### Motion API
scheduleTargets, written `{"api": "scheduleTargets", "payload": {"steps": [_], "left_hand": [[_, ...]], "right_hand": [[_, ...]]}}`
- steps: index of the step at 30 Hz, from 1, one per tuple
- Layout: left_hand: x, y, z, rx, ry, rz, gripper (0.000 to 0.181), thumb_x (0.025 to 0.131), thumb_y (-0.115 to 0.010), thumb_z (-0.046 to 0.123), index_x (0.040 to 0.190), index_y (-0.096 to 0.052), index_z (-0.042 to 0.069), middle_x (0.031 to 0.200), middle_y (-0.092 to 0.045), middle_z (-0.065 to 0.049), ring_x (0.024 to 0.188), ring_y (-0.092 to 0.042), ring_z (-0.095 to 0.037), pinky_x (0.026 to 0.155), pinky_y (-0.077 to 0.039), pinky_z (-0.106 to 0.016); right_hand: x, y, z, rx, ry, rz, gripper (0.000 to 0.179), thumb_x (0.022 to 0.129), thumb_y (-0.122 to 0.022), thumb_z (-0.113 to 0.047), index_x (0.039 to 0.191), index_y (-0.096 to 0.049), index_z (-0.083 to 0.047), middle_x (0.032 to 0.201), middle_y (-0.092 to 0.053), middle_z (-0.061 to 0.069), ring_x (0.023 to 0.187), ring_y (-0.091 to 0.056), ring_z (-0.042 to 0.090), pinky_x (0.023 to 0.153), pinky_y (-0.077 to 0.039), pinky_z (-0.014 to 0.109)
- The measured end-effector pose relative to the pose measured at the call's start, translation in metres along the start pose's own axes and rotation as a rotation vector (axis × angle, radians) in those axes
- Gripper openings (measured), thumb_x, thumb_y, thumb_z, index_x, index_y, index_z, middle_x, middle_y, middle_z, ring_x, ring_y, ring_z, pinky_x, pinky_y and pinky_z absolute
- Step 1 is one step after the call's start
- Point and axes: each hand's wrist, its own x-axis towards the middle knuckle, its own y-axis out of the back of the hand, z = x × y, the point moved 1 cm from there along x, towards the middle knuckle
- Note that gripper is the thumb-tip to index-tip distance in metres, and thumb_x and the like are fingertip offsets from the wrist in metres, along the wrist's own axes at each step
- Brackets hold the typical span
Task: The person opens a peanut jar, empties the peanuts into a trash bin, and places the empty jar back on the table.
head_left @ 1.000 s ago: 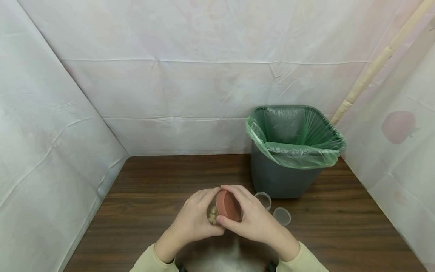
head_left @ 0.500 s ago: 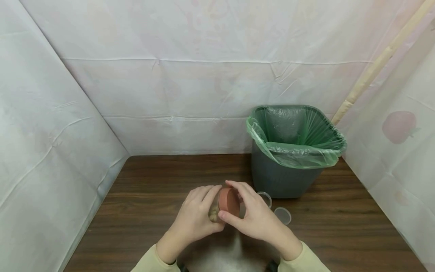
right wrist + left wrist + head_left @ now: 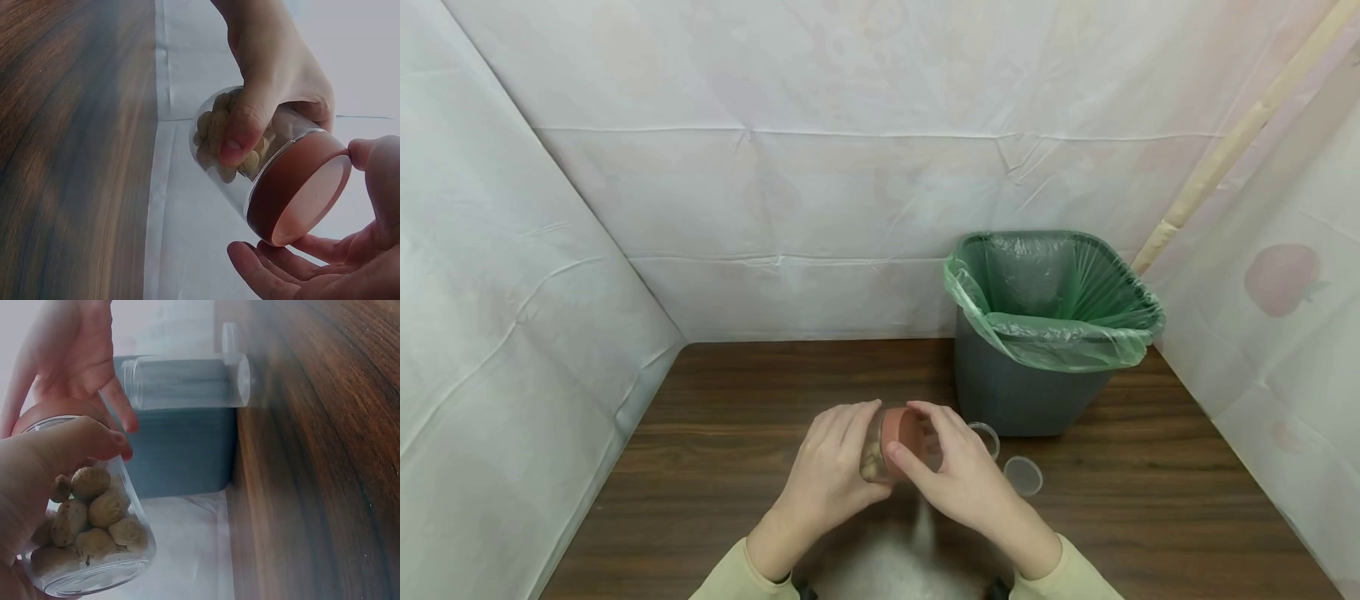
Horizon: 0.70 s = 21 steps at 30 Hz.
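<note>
My left hand (image 3: 829, 467) grips a clear jar (image 3: 872, 454) around its side, just above the table. Several pale brown, wrinkled round pieces (image 3: 94, 515), perhaps dried mushrooms, fill its lower part. A reddish-brown screw lid (image 3: 290, 190) sits on the jar's mouth, which is tilted to the right. At the lid's rim, my right hand (image 3: 966, 479) holds on with thumb and fingertips, as the right wrist view shows. To the right stands a second clear jar (image 3: 187, 381), uncovered, with a clear round disc (image 3: 1023, 476) lying beside it.
A grey bin (image 3: 1030, 387) lined with a green bag (image 3: 1067, 354) stands at the back right of the dark wooden table (image 3: 760, 383). White sheets (image 3: 820, 200) hang behind and at both sides. A pale pole (image 3: 1240, 137) slants at the right.
Both hands have shifted slightly away from the body with the jar. The right hand's fingers and thumb have changed position around the lid. The bin and the second jar have stayed put.
</note>
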Motion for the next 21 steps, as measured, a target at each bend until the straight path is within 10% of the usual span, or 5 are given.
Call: {"api": "scheduleTargets", "payload": {"steps": [21], "left_hand": [[-0.0004, 0.0030, 0.0004, 0.001, 0.019, -0.052, 0.105, 0.051, -0.107, 0.046, 0.139, -0.068, 0.003, 0.124, -0.074, -0.008, 0.109, -0.072, -0.029, 0.092, -0.062, -0.047]], "right_hand": [[0.0004, 0.0010, -0.0005, 0.044, -0.037, -0.039, 0.063, 0.102, -0.075, -0.050, 0.149, -0.061, -0.010, 0.134, -0.066, 0.000, 0.106, -0.070, 0.012, 0.090, -0.062, 0.031]]}}
